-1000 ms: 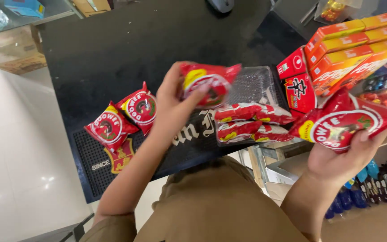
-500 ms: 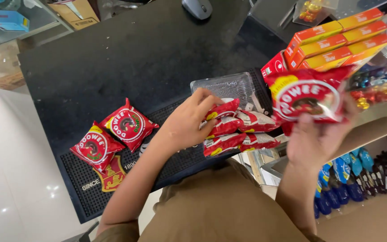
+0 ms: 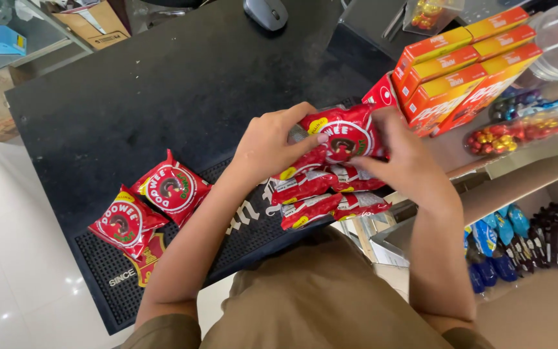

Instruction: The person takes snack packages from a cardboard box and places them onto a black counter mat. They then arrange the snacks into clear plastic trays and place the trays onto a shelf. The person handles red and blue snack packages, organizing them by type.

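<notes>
Packet (image 3: 343,132) | pinched between left hand (image 3: 269,145), right hand (image 3: 398,155) fingers

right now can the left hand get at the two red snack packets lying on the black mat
Probably yes. The left hand is busy gripping a red packet with the right hand, but the two loose packets lie uncovered beside the left forearm, nothing between.

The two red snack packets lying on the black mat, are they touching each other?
Touching. The head view shows one red packet overlapping the corner of the other red packet.
</notes>
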